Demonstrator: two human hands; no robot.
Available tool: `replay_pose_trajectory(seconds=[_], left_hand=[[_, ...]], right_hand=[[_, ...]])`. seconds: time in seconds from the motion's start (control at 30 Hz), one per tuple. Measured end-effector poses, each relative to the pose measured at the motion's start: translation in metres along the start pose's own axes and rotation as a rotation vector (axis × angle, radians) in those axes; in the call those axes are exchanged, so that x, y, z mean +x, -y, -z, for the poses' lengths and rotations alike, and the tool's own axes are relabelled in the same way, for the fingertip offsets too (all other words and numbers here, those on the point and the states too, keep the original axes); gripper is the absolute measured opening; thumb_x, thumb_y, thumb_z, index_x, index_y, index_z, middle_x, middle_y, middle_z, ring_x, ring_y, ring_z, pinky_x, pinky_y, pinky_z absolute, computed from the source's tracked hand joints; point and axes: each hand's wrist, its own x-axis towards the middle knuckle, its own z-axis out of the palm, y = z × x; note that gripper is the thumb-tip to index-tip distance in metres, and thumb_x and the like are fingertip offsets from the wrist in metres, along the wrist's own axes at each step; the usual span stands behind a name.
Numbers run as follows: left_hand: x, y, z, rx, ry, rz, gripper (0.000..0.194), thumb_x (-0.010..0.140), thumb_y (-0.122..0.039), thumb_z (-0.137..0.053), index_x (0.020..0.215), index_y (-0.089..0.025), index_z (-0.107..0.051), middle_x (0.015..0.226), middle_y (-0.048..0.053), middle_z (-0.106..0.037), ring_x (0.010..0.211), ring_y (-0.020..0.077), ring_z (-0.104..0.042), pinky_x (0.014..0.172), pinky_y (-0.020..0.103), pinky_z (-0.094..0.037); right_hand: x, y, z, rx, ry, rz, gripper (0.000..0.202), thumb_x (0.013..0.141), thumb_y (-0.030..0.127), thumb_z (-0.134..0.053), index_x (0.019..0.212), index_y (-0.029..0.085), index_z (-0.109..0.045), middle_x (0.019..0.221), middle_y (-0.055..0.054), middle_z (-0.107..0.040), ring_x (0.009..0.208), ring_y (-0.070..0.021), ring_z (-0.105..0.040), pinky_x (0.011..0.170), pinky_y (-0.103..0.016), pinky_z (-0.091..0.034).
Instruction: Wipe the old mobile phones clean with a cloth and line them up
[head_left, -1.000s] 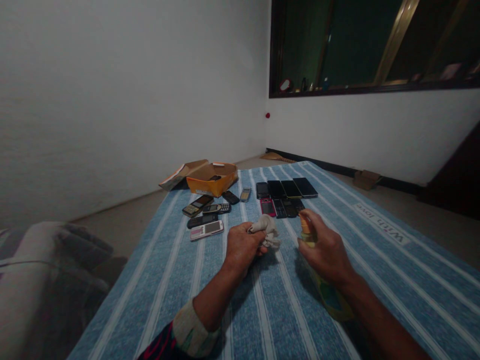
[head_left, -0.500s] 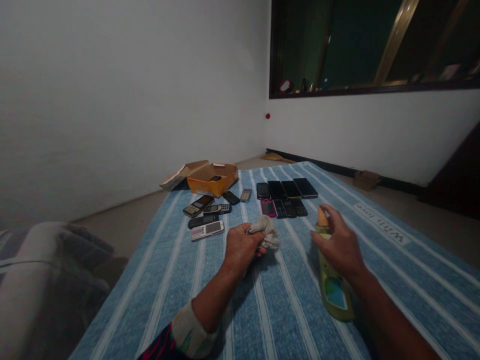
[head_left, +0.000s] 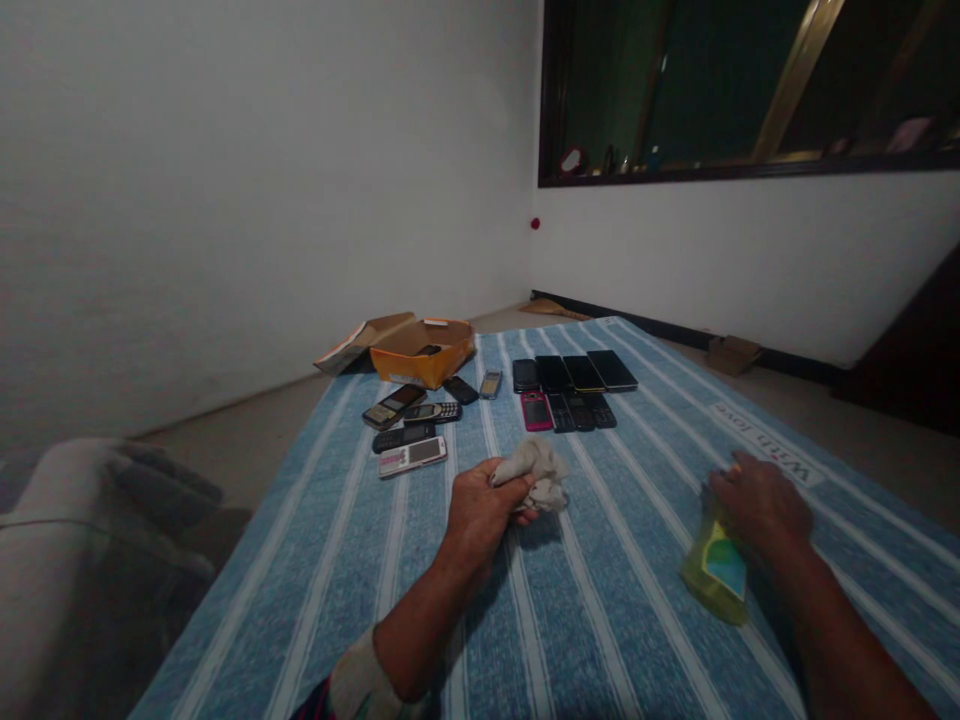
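A white phone (head_left: pixel 412 457) lies left of the frame's center, while near the middle your left hand (head_left: pixel 484 505) grips a cloth (head_left: pixel 541 468). At lower right, a bottle (head_left: pixel 712 580) is clasped near its top by your right hand (head_left: pixel 766 508).

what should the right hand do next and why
Probably rest the bottle on the striped sheet and let go: the right hand holds it off to the side of the phones, and the left hand holds a bunched rag, leaving neither hand free.
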Motion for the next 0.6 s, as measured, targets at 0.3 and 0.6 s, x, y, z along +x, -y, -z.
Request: replay_pose_trajectory(seconds=[0.3, 0.6], left_hand=[[-0.009, 0.012, -0.008, -0.007, 0.024, -0.022, 0.015, 0.062, -0.021, -0.075, 0.069, -0.012, -0.066, 0.056, 0.001, -0.064, 0.047, 0.0109, -0.057, 0.046, 0.021, -0.046], [-0.016, 0.016, 0.010, -0.205, 0.072, 0.134, 0.022, 0.061, -0.019, -0.078, 0.079, -0.010, -0.069, 0.067, 0.005, -0.069, 0.055, 0.0140, -0.062, 0.051, 0.024, -0.047]], right_hand=[[-0.090, 0.135, 0.012, 1.106, 0.691, 0.253, 0.054, 0.071, 0.048, -0.073, 0.110, 0.011, -0.067, 0.070, -0.004, -0.067, 0.058, -0.0165, -0.060, 0.052, -0.028, -0.045], [-0.100, 0.154, -0.013, 1.462, 0.889, 0.047, 0.037, 0.064, 0.047, -0.081, 0.071, 0.012, -0.071, 0.061, -0.003, -0.065, 0.050, -0.0112, -0.055, 0.044, -0.021, -0.039]])
